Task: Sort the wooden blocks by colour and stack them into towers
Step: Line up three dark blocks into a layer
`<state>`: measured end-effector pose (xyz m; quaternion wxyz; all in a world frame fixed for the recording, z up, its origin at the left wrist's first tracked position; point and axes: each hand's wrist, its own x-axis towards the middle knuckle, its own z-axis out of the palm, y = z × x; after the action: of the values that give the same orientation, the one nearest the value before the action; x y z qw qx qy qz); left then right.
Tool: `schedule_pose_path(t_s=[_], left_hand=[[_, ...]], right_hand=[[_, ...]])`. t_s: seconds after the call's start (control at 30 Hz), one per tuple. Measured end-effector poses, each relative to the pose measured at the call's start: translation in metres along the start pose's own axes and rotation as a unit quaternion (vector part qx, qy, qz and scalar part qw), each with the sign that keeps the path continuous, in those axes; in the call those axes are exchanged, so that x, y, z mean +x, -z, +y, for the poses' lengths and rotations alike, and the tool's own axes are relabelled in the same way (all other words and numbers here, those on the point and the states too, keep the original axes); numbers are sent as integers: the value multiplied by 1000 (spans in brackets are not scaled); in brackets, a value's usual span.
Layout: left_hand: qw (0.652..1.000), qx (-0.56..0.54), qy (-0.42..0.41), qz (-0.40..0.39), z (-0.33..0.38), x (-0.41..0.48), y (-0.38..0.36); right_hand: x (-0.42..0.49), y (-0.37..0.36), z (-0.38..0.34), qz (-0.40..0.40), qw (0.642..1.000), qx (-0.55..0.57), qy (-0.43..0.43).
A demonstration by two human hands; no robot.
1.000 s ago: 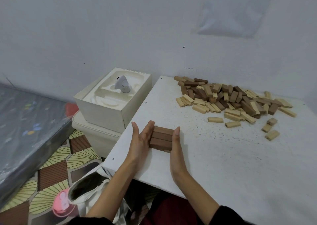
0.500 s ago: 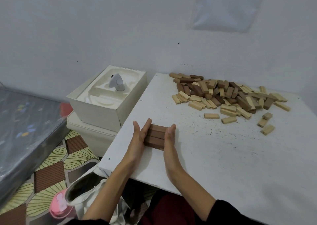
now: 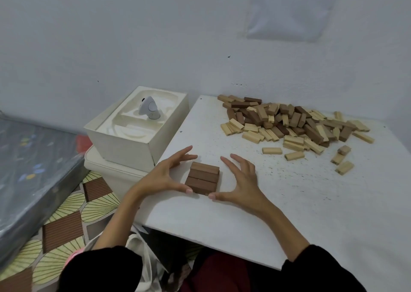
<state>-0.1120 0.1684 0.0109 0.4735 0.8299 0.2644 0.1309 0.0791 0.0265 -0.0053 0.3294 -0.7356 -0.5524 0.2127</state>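
The brown stack lies near the front left part of the desk: three dark blocks side by side, their edges in line. The left hand and the right hand are on both sides of it, both released, fingers spread and holding nothing. The thumb tips are just beside the near corners; I cannot tell if they touch the wood. Well apart, at the far side, the mixed pile waits unsorted.

I think the danger is a careless sleeve or finger that pushes the stack crooked, so later layers would lean. Also, pulling dark blocks from under light ones may scatter the pile.

Whether a lower layer exists under the three blocks is hard to see.
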Motion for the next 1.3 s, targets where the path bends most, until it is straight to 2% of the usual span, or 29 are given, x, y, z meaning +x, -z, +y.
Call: schedule_pose_path(t_s=[0.1, 0.43, 0.63, 0.7, 0.77, 0.8, 0.87, 0.93, 1.03, 1.1, 1.3], left_hand=[[999, 20, 8, -25, 0, 10, -1], [999, 33, -4, -10, -1, 14, -7], [999, 33, -11, -14, 0, 13, -6], [999, 25, -19, -5, -2, 12, -5], [998, -34, -14, 52, 2, 10, -12], [990, -97, 5, 100, 7, 10, -17], [945, -279, 51, 163, 17, 9, -30], [899, -399, 68, 167, 25, 7, -40], [884, -432, 75, 162, 26, 4, -48], [888, -423, 83, 158, 24, 4, -53], [895, -407, 96, 156, 23, 5, -60]], right_hand=[[7, 2, 3, -35, 999, -41, 7], [9, -4, 7, 6, 998, -61, 31], [7, -3, 4, -10, 998, -62, 28], [4, 0, 1, -31, 999, -16, 9], [-3, 5, -10, -29, 992, 120, -28], [-6, 5, -17, -14, 978, 201, -47], [-13, 2, -31, 17, 939, 334, -81], [-17, -10, -43, 27, 915, 390, -103], [-18, -28, -53, 45, 897, 424, -115], [-17, -35, -58, 56, 891, 435, -116], [-15, -40, -65, 42, 898, 421, -117]])
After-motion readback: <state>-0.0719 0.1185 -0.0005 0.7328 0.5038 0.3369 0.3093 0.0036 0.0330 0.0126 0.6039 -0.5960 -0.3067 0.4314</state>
